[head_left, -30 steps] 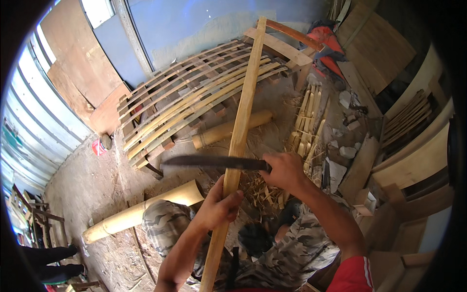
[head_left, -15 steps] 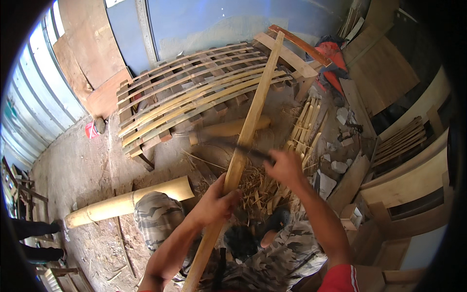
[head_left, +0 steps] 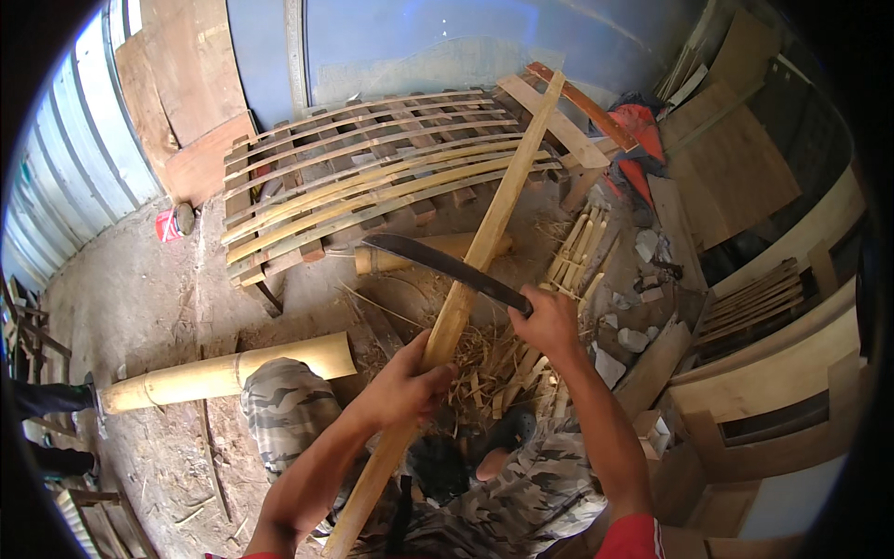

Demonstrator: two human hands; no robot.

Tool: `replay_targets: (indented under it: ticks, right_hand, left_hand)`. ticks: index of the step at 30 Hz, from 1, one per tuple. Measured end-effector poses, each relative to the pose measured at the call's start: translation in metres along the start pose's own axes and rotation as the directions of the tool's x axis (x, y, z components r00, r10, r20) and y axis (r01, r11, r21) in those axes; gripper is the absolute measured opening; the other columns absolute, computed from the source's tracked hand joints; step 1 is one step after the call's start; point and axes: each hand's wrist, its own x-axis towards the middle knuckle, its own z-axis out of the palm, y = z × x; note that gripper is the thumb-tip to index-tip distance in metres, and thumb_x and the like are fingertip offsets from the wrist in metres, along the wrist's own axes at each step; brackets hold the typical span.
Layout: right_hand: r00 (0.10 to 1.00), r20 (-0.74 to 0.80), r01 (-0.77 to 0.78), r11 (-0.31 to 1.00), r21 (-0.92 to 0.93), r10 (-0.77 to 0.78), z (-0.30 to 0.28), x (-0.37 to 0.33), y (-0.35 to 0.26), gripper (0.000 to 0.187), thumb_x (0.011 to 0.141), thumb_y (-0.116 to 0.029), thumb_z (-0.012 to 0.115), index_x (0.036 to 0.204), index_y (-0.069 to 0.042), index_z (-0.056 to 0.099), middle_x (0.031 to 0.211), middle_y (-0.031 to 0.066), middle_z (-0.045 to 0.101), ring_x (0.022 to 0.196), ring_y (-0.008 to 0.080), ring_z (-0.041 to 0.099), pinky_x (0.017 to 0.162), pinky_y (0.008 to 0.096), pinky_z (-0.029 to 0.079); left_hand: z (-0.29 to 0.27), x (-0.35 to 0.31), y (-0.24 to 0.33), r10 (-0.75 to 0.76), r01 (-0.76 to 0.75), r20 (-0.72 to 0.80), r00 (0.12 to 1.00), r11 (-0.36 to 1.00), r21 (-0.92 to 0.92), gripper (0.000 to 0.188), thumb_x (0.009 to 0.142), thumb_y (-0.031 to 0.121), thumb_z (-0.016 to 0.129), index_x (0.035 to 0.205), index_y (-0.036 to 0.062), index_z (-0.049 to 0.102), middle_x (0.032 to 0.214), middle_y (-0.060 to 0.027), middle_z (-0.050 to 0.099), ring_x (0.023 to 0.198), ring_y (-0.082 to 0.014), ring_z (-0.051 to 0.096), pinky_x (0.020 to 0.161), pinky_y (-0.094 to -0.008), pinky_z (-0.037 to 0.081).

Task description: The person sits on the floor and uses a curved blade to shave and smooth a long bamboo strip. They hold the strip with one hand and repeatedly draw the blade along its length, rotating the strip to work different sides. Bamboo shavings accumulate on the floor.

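Observation:
A long bamboo strip (head_left: 504, 199) slants from between my knees up toward the far wall. My left hand (head_left: 408, 383) is closed around its lower part. In my right hand (head_left: 548, 322) is the dark handle of a machete (head_left: 438, 264), whose curved blade points left and lies across the strip a little beyond my left hand. From this view I cannot tell how firmly the blade touches the strip. Under the blade's tip, a piece of bamboo culm (head_left: 372, 261) lies on the ground, partly hidden. Thin shavings (head_left: 475, 377) are heaped beneath my hands.
Several slats lie across a wooden rack (head_left: 372, 168) ahead. A thick bamboo pole (head_left: 223, 371) rests at my left knee. Split bamboo pieces (head_left: 579, 252) and stone rubble (head_left: 636, 339) lie to the right, near wooden frames (head_left: 773, 373). Another person's legs (head_left: 56, 398) show at the far left.
The machete, blurred earlier, now shows sharply across the strip. My right hand sits slightly lower. The whole view has shifted a little, and my left hand keeps its hold.

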Motion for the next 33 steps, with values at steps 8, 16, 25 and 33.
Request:
replay_targets:
  ticks: [8, 16, 25, 33]
  right_hand:
    - [0.983, -0.185, 0.018, 1.000, 0.007, -0.017, 0.006, 0.005, 0.014, 0.017, 0.075, -0.021, 0.074, 0.085, -0.007, 0.070, 0.066, 0.0122, 0.065, 0.057, 0.0270, 0.066, 0.056, 0.0393, 0.052]
    - [0.956, -0.192, 0.218, 0.975, -0.035, -0.221, 0.013, 0.007, 0.012, 0.016, 0.069, -0.019, 0.074, 0.082, -0.010, 0.070, 0.062, 0.0105, 0.063, 0.056, 0.0282, 0.064, 0.053, 0.0409, 0.050]
    - [0.995, -0.088, -0.049, 0.999, -0.007, 0.049, 0.005, 0.021, 0.010, 0.020, 0.067, -0.023, 0.079, 0.079, -0.012, 0.067, 0.064, 0.0088, 0.065, 0.058, 0.0255, 0.066, 0.055, 0.0396, 0.052]
    - [0.945, -0.211, -0.254, 0.967, 0.005, 0.249, 0.004, 0.048, 0.061, 0.026, 0.076, -0.033, 0.074, 0.087, -0.010, 0.070, 0.069, 0.0114, 0.067, 0.062, 0.0321, 0.067, 0.061, 0.0431, 0.055]
  left_hand:
    - [0.001, -0.003, -0.003, 0.023, -0.026, 0.027, 0.999, 0.993, 0.114, 0.049, 0.098, 0.021, 0.058, 0.138, 0.0039, 0.035, 0.068, 0.0004, 0.049, 0.048, -0.0093, 0.047, 0.044, -0.0274, 0.042]
    - [0.002, 0.000, -0.006, 0.028, -0.022, -0.019, 0.999, 0.960, 0.279, 0.048, 0.097, 0.023, 0.056, 0.136, 0.0018, 0.037, 0.072, -0.0031, 0.054, 0.052, -0.0120, 0.052, 0.047, -0.0290, 0.044]
    - [-0.001, -0.001, -0.009, 0.038, -0.017, -0.054, 0.998, 0.935, 0.355, 0.050, 0.097, 0.027, 0.056, 0.136, -0.0003, 0.039, 0.083, -0.0099, 0.061, 0.064, -0.0166, 0.059, 0.059, -0.0332, 0.048]
    - [0.005, 0.002, -0.015, 0.042, -0.033, -0.017, 0.999, 0.926, 0.375, 0.058, 0.097, 0.027, 0.057, 0.142, -0.0006, 0.034, 0.074, -0.0060, 0.056, 0.056, -0.0137, 0.055, 0.053, -0.0305, 0.046]
